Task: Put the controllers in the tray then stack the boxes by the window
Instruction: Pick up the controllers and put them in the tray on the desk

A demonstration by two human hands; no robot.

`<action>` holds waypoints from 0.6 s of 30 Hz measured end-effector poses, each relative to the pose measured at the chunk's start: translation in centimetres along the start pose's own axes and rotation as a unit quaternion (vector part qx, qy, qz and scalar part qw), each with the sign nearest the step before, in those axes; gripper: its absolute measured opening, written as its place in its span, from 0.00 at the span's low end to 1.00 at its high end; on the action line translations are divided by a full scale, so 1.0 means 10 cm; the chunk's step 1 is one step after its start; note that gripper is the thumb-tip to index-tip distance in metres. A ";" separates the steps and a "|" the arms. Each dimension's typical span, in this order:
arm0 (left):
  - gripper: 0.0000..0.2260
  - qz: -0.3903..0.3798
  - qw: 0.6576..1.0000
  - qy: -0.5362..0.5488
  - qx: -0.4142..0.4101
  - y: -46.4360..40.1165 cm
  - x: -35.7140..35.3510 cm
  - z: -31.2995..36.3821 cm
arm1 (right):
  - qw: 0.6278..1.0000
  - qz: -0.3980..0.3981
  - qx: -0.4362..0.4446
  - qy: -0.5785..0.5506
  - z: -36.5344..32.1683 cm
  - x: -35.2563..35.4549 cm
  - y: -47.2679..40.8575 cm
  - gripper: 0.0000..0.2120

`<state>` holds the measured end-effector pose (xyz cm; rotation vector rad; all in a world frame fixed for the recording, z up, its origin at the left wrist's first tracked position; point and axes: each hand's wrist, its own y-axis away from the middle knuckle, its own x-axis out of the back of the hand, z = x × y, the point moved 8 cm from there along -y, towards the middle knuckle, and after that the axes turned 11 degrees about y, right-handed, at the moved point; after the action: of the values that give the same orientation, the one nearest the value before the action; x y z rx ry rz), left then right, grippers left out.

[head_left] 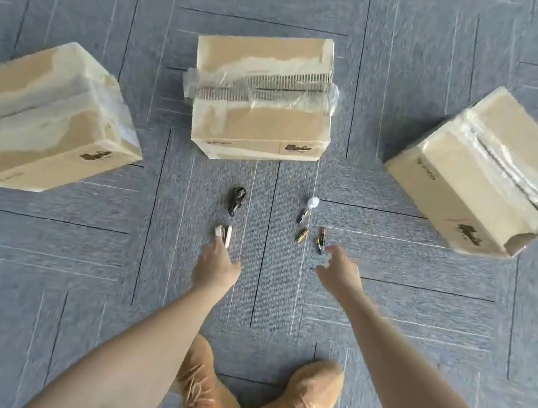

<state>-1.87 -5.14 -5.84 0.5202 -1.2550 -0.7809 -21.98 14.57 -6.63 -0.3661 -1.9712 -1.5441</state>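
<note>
Three cardboard boxes sit on the grey carpet floor [45,259] in front of you, all tan, all wrapped in clear, wrinkled tape along the top seams. The left box [44,117] is turned at an angle, with a small dark print on its near side. The middle box [261,99] faces you squarely, and its taped seam is torn so the corrugated edge shows. The right box [493,173] is also angled, and its near lower corner is ripped open.

Between you and the middle box lie small things: a black coiled cable [237,196], a white fluffy bit [312,202] with a small dark piece just below it, and a few small batteries [311,237], slightly blurred.

Your left hand [217,265] reaches down and touches a small white object [224,234] at its fingertips; whether the fingers are closed round it you cannot tell from here. Your right hand [341,272] hangs just beside the batteries, its fingers apart and loosely bent, holding nothing. All three boxes are well apart from both hands.

Your tan boots [298,405] stand at the bottom edge of the view.
</note>
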 end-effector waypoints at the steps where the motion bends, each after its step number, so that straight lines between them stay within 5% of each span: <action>1: 0.27 0.008 1.000 0.006 0.010 -0.12 -0.06 -0.06 | 1.000 0.001 -0.004 0.009 0.00 -0.10 -0.12 0.27; 5: 0.32 0.055 0.998 -0.003 0.020 -0.65 -0.32 -0.27 | 0.997 0.055 -0.045 0.003 0.07 -0.36 -0.65 0.26; 9: 0.25 0.105 0.994 -0.018 -0.015 -0.95 -0.47 -0.23 | 0.990 0.125 -0.066 -0.005 0.11 -0.36 -0.97 0.20; 14: 0.17 0.112 0.992 -0.033 -0.051 -0.99 -0.56 -0.18 | 0.988 0.149 -0.030 0.011 0.06 -0.37 -1.05 0.18; 18: 0.22 0.089 0.992 -0.053 -0.068 -1.06 -0.58 -0.15 | 0.990 0.138 -0.015 0.015 0.04 -0.43 -1.11 0.20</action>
<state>-3.52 -7.66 -17.61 0.2560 -1.3154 -0.7445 -24.86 12.39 -17.94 -0.5985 -1.7904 -1.3951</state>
